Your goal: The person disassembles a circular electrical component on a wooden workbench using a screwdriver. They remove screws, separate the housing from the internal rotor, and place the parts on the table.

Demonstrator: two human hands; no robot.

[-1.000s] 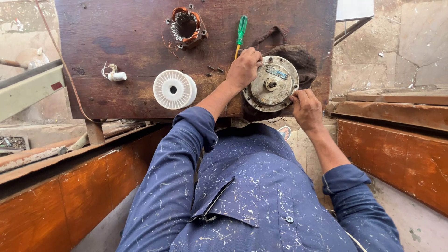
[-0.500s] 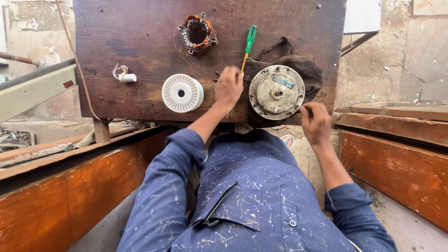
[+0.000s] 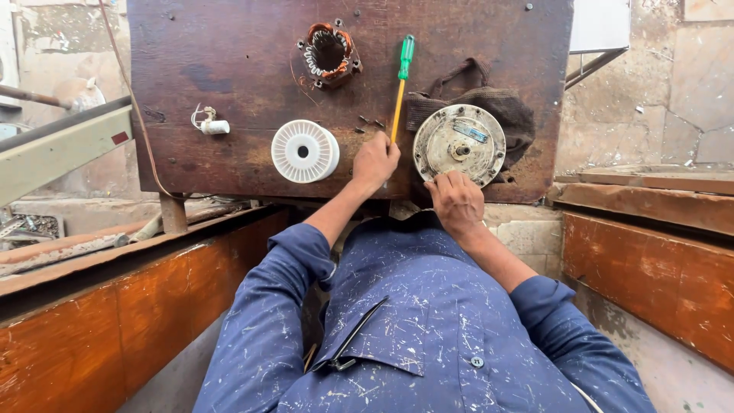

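My left hand [image 3: 375,160] is curled over the lower end of a screwdriver [image 3: 400,84] with a green handle and yellow shaft, which lies on the dark wooden bench [image 3: 229,61]. Just to the right, a round grey metal motor cover [image 3: 462,141] rests on a brown cloth [image 3: 505,107]. My right hand [image 3: 456,200] grips the cover's lower left rim with bent fingers. Several small screws [image 3: 369,122] lie beside the screwdriver shaft.
A white ribbed plastic fan disc [image 3: 304,151] lies left of my left hand. A copper-wound stator [image 3: 329,44] sits at the bench's far side, and a small white part with wires [image 3: 212,125] at the left. Orange wooden boards [image 3: 650,268] flank me on both sides.
My left hand came off the metal cover and moved left onto the screwdriver's lower end. My right hand moved from the cover's right side to its lower left rim.
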